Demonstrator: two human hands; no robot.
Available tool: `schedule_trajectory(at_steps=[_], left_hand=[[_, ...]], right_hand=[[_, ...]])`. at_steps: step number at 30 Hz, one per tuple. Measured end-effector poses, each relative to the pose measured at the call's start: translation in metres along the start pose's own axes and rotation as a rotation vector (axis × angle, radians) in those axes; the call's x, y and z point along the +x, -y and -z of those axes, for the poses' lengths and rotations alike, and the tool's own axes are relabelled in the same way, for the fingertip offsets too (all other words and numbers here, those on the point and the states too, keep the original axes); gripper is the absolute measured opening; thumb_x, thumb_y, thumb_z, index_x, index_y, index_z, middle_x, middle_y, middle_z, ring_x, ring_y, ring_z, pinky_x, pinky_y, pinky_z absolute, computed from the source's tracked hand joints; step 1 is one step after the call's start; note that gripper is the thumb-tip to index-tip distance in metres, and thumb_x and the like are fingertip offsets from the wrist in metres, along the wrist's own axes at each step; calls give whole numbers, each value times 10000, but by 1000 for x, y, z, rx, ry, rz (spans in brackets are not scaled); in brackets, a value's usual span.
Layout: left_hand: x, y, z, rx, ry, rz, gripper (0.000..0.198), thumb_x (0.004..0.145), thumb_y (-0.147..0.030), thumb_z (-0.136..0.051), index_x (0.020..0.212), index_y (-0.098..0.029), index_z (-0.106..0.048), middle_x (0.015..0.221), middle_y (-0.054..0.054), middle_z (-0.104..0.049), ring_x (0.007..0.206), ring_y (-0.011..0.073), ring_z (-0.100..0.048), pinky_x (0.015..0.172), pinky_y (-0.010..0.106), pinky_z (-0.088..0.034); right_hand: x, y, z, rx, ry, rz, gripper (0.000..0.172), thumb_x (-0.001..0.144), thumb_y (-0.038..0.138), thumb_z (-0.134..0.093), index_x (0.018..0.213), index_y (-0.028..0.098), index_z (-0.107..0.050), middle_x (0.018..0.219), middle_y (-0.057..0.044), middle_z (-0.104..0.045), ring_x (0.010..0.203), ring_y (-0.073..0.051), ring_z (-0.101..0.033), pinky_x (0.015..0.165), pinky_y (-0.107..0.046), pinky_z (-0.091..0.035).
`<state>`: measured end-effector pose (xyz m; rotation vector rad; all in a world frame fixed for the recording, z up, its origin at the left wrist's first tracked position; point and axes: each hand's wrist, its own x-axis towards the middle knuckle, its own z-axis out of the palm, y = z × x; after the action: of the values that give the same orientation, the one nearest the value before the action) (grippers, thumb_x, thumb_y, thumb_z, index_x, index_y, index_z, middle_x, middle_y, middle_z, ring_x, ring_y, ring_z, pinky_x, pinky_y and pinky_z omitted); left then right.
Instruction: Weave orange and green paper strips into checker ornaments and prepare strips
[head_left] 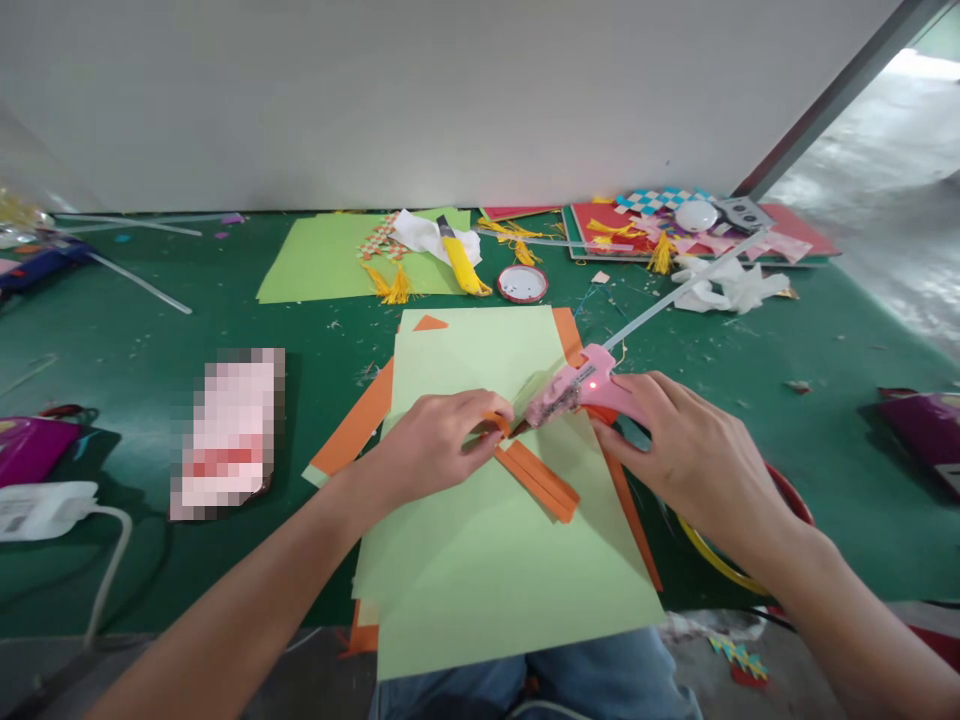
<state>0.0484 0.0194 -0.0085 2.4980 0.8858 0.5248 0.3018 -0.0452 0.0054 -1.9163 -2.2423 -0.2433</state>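
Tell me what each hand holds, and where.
The right hand holds the pink glue gun by its handle; the left hand pinches an orange strip, where along it is unclear.

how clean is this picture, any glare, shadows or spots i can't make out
Head view: glare washes out the floor at upper right; coarse pixel blocks cover a pink object on the left, hiding its detail; a dark shadow lies beside the purple object at the left edge; the pink glue gun in the right hand shows a small glowing red light.
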Motion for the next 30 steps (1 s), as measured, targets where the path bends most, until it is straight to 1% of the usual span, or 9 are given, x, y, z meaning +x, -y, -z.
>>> schedule_trajectory(at_steps=[6,10,14,15,18,19,25,30], left_hand=[[-1,0,-1,-17,14,2,143,886,-187,-502,1017,-227,-542,962,-20,-696,823,132,-668,714,238,-462],[-1,1,-2,-1,7,0,145,888,-203,-504,1026,-222,-544,958,-6,-694,786,138,-671,695,247,-466],[-2,1,-1,-14,21,-3,92,876,-189,-507,955,-210,-549,881,-5,-684,777,138,-675,663,235,-467],[-2,1,0,-34,29,-7,120,868,-174,-507,975,-212,-547,902,-3,-685,802,137,-678,676,230,-474],[-3,2,0,-97,39,-16,307,852,-119,-488,1136,-233,-511,1017,-1,-690,888,127,-678,755,225,-495],[-3,2,0,-101,33,-16,343,853,-112,-480,1172,-237,-498,1027,-1,-694,896,126,-678,771,229,-500],[-3,4,-5,-52,-21,-1,317,897,-167,-476,1205,-235,-505,984,3,-719,862,134,-691,771,243,-518],[-1,2,-7,-36,-30,-6,289,904,-186,-485,1189,-226,-514,989,9,-709,843,121,-692,763,229,-509]], right_hand=[[-1,2,2,-1,28,-7,242,872,407,-508,995,200,-525,939,-64,-640,771,-229,-604,575,-313,-390],[-1,2,2,-13,25,3,237,873,406,-503,985,198,-527,936,-72,-637,768,-234,-597,574,-317,-390],[0,2,3,-30,22,8,226,866,390,-514,973,192,-525,915,-72,-632,765,-238,-600,569,-317,-387],[0,2,3,-32,25,6,220,864,384,-516,969,191,-525,908,-70,-631,763,-237,-601,566,-316,-385],[-1,3,5,-38,21,8,209,857,368,-526,963,188,-523,889,-66,-630,758,-237,-603,568,-317,-389],[-1,4,5,-40,16,11,212,853,368,-532,961,186,-523,890,-67,-631,758,-238,-603,570,-317,-391],[-1,4,6,-33,18,-3,269,846,415,-548,994,191,-528,915,-64,-640,797,-243,-609,588,-318,-403],[-4,-2,8,-18,1,-44,364,852,484,-536,1065,189,-525,921,-60,-652,805,-246,-625,602,-314,-410]])
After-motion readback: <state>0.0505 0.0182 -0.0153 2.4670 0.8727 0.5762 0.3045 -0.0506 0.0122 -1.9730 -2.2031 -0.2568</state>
